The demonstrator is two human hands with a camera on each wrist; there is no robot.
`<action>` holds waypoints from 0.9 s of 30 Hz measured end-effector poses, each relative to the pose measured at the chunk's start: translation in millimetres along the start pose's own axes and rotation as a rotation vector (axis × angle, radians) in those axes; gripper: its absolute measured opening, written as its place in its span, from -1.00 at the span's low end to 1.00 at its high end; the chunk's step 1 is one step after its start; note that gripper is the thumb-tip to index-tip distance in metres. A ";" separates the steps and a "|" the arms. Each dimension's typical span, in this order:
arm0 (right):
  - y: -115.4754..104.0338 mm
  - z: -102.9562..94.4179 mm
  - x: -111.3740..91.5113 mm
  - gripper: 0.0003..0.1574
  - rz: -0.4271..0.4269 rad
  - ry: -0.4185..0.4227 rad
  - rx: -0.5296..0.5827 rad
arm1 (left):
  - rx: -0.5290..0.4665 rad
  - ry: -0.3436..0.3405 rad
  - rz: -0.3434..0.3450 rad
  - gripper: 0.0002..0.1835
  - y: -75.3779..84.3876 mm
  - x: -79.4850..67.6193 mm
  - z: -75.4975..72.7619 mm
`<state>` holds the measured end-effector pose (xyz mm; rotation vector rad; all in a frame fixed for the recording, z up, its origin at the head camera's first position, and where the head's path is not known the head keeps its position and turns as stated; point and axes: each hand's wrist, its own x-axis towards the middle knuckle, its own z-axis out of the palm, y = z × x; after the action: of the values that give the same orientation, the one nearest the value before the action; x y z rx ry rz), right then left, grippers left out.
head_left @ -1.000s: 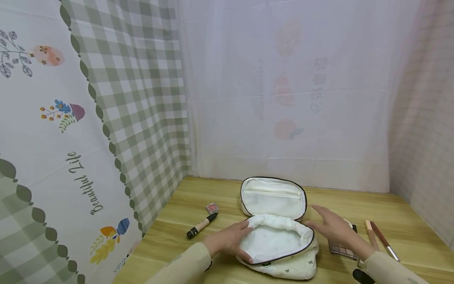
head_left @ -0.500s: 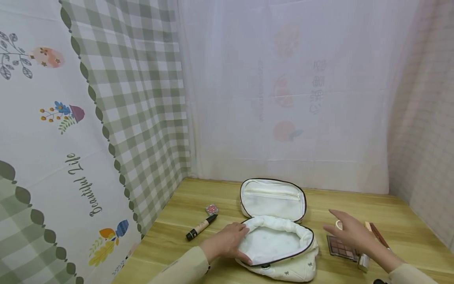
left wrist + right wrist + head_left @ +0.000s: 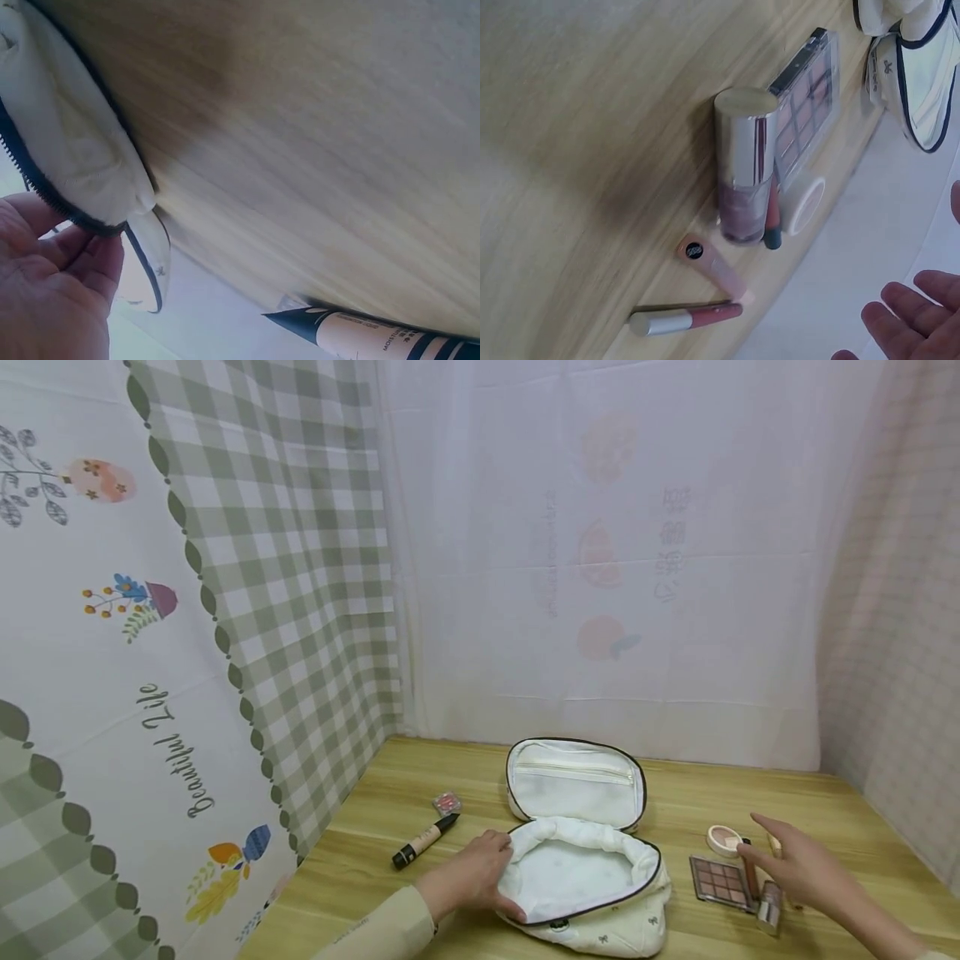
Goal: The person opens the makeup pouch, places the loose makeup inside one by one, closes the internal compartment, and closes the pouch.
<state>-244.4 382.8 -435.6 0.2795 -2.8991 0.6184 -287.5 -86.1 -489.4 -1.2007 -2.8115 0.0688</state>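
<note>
A white cosmetic bag [image 3: 618, 935] with dark piping lies unzipped on the table, its lid [image 3: 576, 785] folded back and its inside in sight. My left hand [image 3: 467, 875] holds the bag's left rim; the left wrist view shows thumb and fingers pinching the zipper edge [image 3: 56, 196]. Over a group of makeup at the right hovers my right hand [image 3: 813, 868], fingers spread and holding nothing. Nearest to it are a silver-capped bottle [image 3: 769, 908], an eyeshadow palette [image 3: 718, 883], a round compact [image 3: 723, 839] and a reddish stick with a dark end [image 3: 773, 221].
Two slim lip tubes, a peach one [image 3: 714, 267] and a red one with a silver cap [image 3: 686, 319], lie beyond the bottle. Left of the bag are a black-capped moisturizer tube [image 3: 426, 842] and a small clear case with red contents [image 3: 447, 802]. Curtains hang around the table [image 3: 442, 768].
My right hand has moved from the bag's right side farther right, over the makeup, uncovering the palette, compact and bottle. The left hand stays at the bag's rim.
</note>
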 end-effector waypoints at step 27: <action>74.0 -2.3 -15.1 -0.12 0.236 -0.150 -0.163 | 0.076 0.080 0.077 0.06 -6.2 -11.7 4.0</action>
<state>-245.4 452.3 -465.1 -0.0408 -3.1316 0.4051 -284.2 -98.9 -493.6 -1.2645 -2.6690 0.1275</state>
